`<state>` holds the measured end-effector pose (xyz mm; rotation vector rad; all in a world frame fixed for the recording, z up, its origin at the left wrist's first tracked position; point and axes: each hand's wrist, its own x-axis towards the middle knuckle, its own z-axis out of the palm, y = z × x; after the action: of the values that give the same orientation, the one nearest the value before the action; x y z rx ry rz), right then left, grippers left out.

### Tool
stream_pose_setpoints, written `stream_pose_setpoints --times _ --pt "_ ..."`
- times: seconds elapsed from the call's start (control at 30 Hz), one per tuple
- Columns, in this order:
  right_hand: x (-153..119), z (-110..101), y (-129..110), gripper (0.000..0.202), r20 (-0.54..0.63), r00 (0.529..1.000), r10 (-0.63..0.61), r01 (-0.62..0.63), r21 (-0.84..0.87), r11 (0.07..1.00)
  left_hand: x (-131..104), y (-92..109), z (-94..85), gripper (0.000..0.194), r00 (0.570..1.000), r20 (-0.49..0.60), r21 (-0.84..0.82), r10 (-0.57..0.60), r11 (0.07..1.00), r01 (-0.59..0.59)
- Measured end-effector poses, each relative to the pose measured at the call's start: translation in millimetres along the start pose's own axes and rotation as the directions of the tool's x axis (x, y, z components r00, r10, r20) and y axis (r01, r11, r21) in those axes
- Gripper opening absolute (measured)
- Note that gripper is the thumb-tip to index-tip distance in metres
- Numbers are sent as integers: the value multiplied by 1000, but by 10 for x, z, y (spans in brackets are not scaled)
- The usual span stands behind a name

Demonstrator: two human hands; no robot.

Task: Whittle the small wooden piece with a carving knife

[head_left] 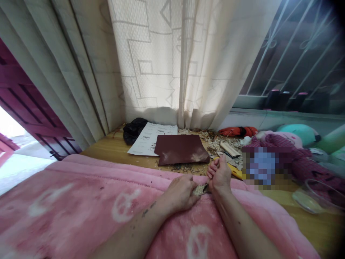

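Observation:
My left hand (180, 192) is closed around a small pale piece with a rough, chipped-looking surface (198, 190), held just above the pink blanket. Close on its right, my right hand (220, 176) makes a fist with the thumb up. A dark tip (205, 187) shows below that fist, against the pale piece; the rest of what the fist holds is hidden. Behind the right hand lies a yellow object (235, 171), partly covered by it. Beyond both hands a dark brown sheet (182, 148) lies on the wooden surface, with shavings around it.
A printed white sheet (147, 138) and a black bag (134, 129) lie at the back left. Toward the right are a pale wooden block (229, 149), a red-orange item (238, 131), purple checked cloth (304, 163) and a clear plastic container (309, 201). Curtains (151, 54) hang behind.

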<state>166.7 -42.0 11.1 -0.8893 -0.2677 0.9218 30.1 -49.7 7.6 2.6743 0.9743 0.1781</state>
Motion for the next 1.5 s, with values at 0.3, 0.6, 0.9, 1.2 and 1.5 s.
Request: stream_pose_setpoints --times 0.3,0.6,0.9,1.2,1.5 --pt "9 -7 -12 38 12 1000 17 -17 30 999 4 -4 1 23 999 -31 2 11 1000 -11" --pt "-7 -5 -11 41 34 999 2 -3 14 1000 13 2 -16 24 1000 1 13 -10 1000 10" --pt "-9 -5 -1 41 25 1000 -9 9 -7 1000 8 10 -16 23 1000 -4 16 -17 1000 17" --pt "-7 -5 6 39 11 1000 -12 12 2 1000 17 4 -12 23 1000 -1 15 -18 1000 18" --pt "0 -4 1 38 13 1000 -21 22 -7 1000 7 -1 -17 24 1000 0 20 -18 1000 18"
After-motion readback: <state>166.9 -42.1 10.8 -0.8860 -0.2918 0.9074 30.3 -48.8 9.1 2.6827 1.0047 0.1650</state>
